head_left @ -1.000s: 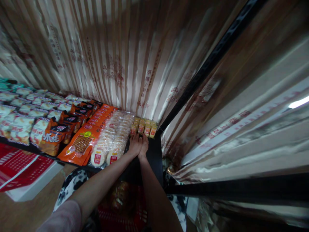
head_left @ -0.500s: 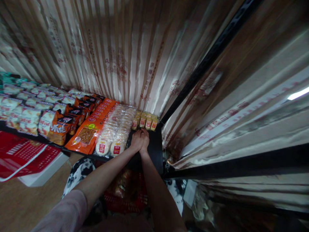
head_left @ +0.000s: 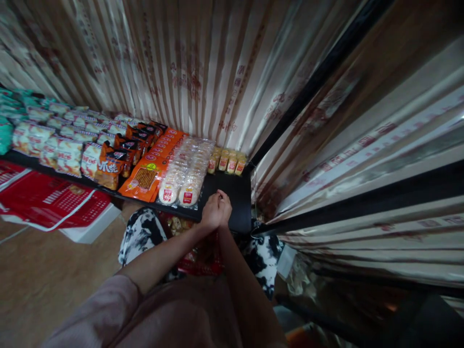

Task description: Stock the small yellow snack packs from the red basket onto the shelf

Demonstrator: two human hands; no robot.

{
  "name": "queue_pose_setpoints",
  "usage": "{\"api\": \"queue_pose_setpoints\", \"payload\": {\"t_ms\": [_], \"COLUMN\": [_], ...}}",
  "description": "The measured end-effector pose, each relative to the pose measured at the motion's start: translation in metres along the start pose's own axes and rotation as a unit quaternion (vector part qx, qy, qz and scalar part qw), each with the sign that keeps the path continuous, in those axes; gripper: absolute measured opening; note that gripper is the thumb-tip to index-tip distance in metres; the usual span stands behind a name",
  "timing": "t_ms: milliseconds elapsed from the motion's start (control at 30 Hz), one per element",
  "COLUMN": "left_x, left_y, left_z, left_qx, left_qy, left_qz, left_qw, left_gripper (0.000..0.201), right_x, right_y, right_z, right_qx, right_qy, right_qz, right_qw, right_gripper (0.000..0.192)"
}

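Observation:
My left hand [head_left: 211,213] and my right hand [head_left: 225,209] are pressed together, fingers curled, above the bare front right part of a black shelf [head_left: 235,191]. Nothing shows in either hand. A short row of small yellow packets [head_left: 228,162] stands at the back of the shelf, a hand's length beyond my fingers. Clear packs of round white crackers [head_left: 186,174] lie just left of my hands, and orange packets [head_left: 148,173] lie beside those.
More snack bags [head_left: 61,150] fill the shelf to the left. A striped shiny curtain [head_left: 203,72] hangs behind, and a black post [head_left: 319,72] rises at the shelf's right end. A red basket [head_left: 203,258] sits below my arms. A red-and-white box [head_left: 54,208] lies on the floor at left.
Both hands have drawn back together from the yellow packets to the front of the shelf. The camera has pulled away, showing more floor and my lap.

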State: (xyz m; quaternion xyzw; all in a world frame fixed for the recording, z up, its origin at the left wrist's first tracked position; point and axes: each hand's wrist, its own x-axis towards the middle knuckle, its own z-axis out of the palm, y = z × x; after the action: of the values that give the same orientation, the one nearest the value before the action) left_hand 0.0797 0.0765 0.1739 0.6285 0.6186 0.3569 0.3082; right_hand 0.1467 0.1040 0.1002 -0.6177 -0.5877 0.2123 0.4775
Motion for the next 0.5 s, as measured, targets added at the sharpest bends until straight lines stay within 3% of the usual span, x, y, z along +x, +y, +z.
{"api": "queue_pose_setpoints", "payload": {"t_ms": [300, 500], "left_x": [-0.059, -0.098], "left_y": [-0.013, -0.040], "left_z": [-0.007, -0.025], "left_qx": [-0.026, -0.057], "left_qy": [0.031, 0.026], "left_qz": [0.085, 0.121], "left_qw": [0.996, 0.991], "left_gripper": [0.036, 0.033], "right_x": [-0.057, -0.096], "right_y": [-0.027, -0.038], "right_z": [-0.019, -0.028], "right_qx": [0.020, 0.023], "right_qy": [0.017, -0.046], "right_qz": [0.005, -0.043], "right_qw": [1.000, 0.998], "right_gripper": [0.037, 0.035]}}
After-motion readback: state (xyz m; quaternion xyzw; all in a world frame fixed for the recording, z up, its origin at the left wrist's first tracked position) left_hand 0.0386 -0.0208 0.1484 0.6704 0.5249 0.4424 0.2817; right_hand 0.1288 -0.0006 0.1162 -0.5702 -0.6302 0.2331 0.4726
